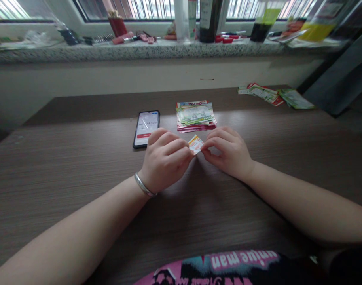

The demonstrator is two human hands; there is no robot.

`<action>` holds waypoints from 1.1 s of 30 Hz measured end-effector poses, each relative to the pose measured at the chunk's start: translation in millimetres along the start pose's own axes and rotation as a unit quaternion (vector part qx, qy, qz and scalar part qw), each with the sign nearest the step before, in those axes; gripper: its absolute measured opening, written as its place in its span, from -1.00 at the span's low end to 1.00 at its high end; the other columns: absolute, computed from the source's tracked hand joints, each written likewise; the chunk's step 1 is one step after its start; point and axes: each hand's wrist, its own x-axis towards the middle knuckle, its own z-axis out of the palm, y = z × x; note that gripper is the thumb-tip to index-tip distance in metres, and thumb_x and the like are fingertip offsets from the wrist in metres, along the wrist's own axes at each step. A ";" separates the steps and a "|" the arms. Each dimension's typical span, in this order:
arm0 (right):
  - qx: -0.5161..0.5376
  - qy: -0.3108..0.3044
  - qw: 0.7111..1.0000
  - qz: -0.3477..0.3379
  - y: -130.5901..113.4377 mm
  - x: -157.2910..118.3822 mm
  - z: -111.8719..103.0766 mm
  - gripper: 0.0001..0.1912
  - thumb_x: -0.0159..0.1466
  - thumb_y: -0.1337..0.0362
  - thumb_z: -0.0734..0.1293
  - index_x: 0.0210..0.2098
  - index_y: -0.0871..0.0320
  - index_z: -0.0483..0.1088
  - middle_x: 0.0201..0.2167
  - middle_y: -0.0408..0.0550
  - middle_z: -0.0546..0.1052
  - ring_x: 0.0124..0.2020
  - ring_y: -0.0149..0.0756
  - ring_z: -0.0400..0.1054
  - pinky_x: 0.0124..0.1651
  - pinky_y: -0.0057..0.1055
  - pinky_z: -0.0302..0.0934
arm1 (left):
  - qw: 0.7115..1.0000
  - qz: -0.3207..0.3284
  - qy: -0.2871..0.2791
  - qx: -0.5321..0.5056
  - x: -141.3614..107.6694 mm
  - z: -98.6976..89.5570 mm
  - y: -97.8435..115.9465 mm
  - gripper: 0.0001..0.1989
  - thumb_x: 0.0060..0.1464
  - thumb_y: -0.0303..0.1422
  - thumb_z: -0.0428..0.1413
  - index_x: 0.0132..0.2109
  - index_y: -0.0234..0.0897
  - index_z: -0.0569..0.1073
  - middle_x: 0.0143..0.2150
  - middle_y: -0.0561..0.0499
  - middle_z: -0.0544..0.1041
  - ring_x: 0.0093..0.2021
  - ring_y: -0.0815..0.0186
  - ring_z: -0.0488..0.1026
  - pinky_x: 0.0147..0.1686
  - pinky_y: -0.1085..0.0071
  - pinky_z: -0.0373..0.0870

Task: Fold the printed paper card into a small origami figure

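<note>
Between my two hands, a small white paper piece with a yellow-orange printed edge (195,145) is held tilted above the brown table (80,166). My left hand (168,156), with a silver bangle at the wrist, is closed in a pinch on the paper's left side. On the other side, thumb and fingertips of my right hand (226,150) pinch its right corner. Just behind lies a stack of printed paper slips (196,114), green and white on top with red edges below. A phone (146,128) showing a running timer lies flat behind my left hand, which covers its lower corner.
More printed slips (266,95) lie loosely spread at the table's back right. Beyond the table runs a speckled stone windowsill (157,49) with a dark bottle (209,21), a red container (117,24), pens and cups. A dark grey object (338,75) stands at the right.
</note>
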 end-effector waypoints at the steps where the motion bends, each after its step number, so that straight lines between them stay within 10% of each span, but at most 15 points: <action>1: -0.002 0.002 1.000 0.001 0.0 0.0 0.1 -0.96 0.21 0.34 0.32 -0.39 0.10 0.39 -0.35 -0.10 0.51 -0.24 -0.28 0.34 -0.13 -0.29 0.25 | 1.000 0.001 -0.003 0.000 -0.3 0.4 -0.2 -0.87 0.10 -0.40 0.14 -0.41 -0.18 0.40 -0.41 0.14 0.52 -0.35 0.35 0.35 -0.16 0.27 0.25; 14: 0.005 -0.017 0.999 0.035 4.0 -3.8 3.5 -0.96 0.20 0.35 0.31 -0.39 0.09 0.37 -0.34 -0.08 0.47 -0.23 -0.24 0.33 -0.15 -0.26 0.24 | 0.964 -0.180 0.014 -0.195 -7.8 18.3 -20.0 -0.90 0.06 -0.49 0.17 -0.25 -0.23 0.47 -0.24 0.02 0.43 -0.19 0.33 0.38 -0.18 0.34 0.39; 24: 0.035 -0.056 0.996 0.056 11.1 -6.1 8.3 -0.95 0.22 0.28 0.35 -0.32 0.08 0.38 -0.24 -0.07 0.49 -0.13 -0.21 0.34 -0.07 -0.22 0.27 | 0.977 -0.092 0.002 -0.191 -6.8 14.0 -12.5 -0.76 0.02 -0.62 0.09 -0.23 -0.20 0.47 -0.16 0.00 0.35 -0.12 0.34 0.37 -0.10 0.33 0.42; 33: 0.056 -0.059 0.991 0.108 11.4 -9.8 11.6 -0.43 0.10 0.31 0.44 0.08 -0.02 0.26 0.10 0.03 0.26 0.02 -0.14 0.30 0.01 -0.10 0.33 | 0.963 -0.106 -0.054 -0.242 -7.4 15.3 -11.4 -0.70 0.04 -0.58 0.08 -0.08 -0.21 0.39 -0.09 -0.06 0.37 -0.02 0.26 0.35 0.04 0.20 0.38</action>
